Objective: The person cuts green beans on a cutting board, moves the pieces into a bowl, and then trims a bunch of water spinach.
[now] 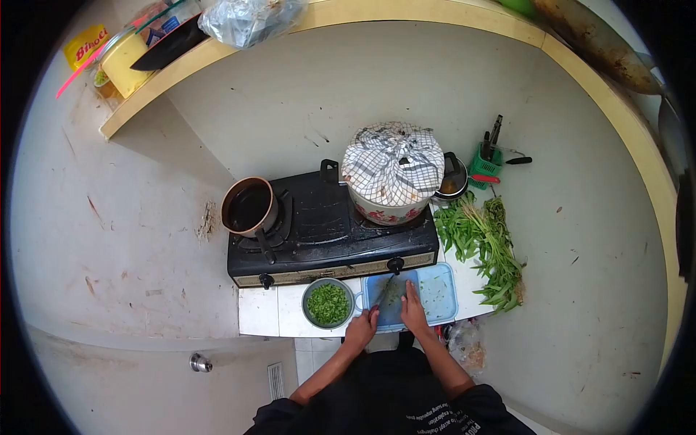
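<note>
The left hand (360,328) is closing around the handle of a knife (385,291), which is lying over the blue tray (438,293), its long axis running near to far and its tip pointing away from the person, slightly right. The right hand (414,312) is reaching over the tray just right of the knife, fingers extended; whether it is gripping anything, I cannot tell. Left of the tray, a grey bowl (308,316) is holding chopped greens (328,303). Leafy stems (495,250) are lying on the table (259,312) to the right. Beyond, the stove (319,250) is carrying a saucepan (250,206) with dark contents at left and a cloth-covered pot (391,212) at right. A green basket (486,169) is holding utensils.
</note>
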A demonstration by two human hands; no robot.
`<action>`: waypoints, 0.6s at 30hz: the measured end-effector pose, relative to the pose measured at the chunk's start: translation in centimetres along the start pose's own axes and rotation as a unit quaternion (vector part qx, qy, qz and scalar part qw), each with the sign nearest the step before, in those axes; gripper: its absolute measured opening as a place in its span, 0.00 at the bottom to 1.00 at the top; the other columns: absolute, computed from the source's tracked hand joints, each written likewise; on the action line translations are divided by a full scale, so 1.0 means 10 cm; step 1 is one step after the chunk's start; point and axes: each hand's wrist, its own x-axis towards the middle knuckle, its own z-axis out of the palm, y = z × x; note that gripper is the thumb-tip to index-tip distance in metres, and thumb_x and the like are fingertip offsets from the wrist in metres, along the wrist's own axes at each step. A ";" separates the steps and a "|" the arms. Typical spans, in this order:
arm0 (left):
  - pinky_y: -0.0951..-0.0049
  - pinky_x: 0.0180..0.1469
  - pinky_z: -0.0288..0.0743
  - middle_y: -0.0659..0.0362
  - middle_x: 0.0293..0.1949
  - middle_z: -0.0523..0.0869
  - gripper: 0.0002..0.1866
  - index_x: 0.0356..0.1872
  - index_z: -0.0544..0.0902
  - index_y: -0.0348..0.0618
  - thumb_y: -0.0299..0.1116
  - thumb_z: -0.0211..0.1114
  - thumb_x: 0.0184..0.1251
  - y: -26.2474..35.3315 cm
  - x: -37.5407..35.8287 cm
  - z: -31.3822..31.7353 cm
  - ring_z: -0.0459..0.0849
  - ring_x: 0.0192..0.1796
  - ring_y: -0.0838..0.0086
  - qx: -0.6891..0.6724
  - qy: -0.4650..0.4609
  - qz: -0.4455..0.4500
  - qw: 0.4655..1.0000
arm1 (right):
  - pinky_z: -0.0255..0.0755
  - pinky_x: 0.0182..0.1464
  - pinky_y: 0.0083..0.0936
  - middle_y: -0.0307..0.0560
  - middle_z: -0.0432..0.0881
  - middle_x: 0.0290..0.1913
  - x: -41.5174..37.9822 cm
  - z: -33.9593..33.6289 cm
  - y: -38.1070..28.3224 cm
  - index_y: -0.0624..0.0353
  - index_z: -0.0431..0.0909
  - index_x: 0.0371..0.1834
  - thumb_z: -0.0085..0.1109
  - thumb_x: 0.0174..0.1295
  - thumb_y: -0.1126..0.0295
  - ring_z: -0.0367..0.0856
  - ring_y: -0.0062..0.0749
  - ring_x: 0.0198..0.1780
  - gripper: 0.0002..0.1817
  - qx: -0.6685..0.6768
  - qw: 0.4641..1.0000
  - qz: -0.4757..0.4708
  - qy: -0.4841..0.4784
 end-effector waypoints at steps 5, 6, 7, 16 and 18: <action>0.46 0.32 0.81 0.41 0.25 0.85 0.23 0.43 0.79 0.40 0.53 0.53 0.77 0.04 -0.01 -0.07 0.86 0.29 0.43 0.076 -0.024 0.061 0.995 | 0.61 0.74 0.43 0.66 0.64 0.74 -0.01 -0.04 0.02 0.64 0.58 0.76 0.43 0.75 0.70 0.61 0.63 0.74 0.27 0.028 0.999 0.017 0.006; 0.46 0.31 0.81 0.42 0.24 0.85 0.22 0.43 0.78 0.40 0.53 0.54 0.76 0.05 -0.06 -0.06 0.86 0.29 0.44 0.091 -0.033 0.077 0.992 | 0.61 0.74 0.43 0.65 0.64 0.74 0.00 -0.04 0.02 0.63 0.60 0.75 0.44 0.75 0.69 0.61 0.63 0.74 0.26 0.029 0.999 0.017 0.006; 0.47 0.31 0.81 0.43 0.24 0.85 0.22 0.42 0.78 0.41 0.53 0.54 0.76 0.04 -0.09 -0.05 0.87 0.29 0.44 0.098 -0.037 0.076 0.992 | 0.61 0.74 0.43 0.64 0.64 0.74 -0.01 -0.05 0.03 0.61 0.62 0.75 0.45 0.75 0.69 0.62 0.63 0.74 0.26 0.029 0.999 0.019 0.006; 0.48 0.29 0.81 0.44 0.24 0.86 0.22 0.42 0.79 0.41 0.53 0.54 0.76 0.10 -0.22 -0.09 0.87 0.28 0.46 0.130 -0.029 0.064 0.989 | 0.49 0.77 0.55 0.54 0.66 0.74 -0.07 -0.05 -0.15 0.53 0.83 0.60 0.52 0.73 0.55 0.59 0.52 0.77 0.21 -0.145 0.975 -0.153 -0.065; 0.49 0.29 0.81 0.44 0.24 0.86 0.22 0.41 0.79 0.41 0.53 0.54 0.76 0.09 -0.26 -0.11 0.87 0.27 0.47 0.136 -0.025 0.063 0.988 | 0.48 0.78 0.54 0.53 0.67 0.74 -0.04 -0.01 -0.09 0.56 0.81 0.61 0.52 0.73 0.56 0.58 0.51 0.78 0.21 -0.159 0.977 -0.126 -0.067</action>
